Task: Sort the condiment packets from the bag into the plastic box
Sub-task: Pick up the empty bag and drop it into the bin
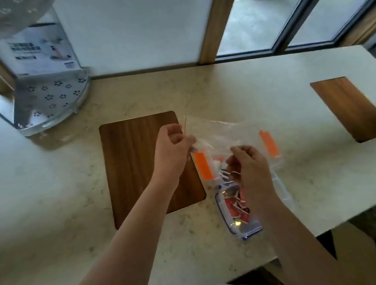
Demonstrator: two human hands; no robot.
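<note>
On the counter [200, 90], a clear bag [232, 135] held over the plastic box [235, 209] of red packets [232, 209]. Left hand [173, 148] pinches the bag's edge; right hand [250, 168] pinches packets, blurred, hiding the box's far side.

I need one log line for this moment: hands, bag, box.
left hand: pinches bag edge | right hand: grips packets in bag mouth | zip bag: held above box | plastic box: open on counter, packets inside
</note>
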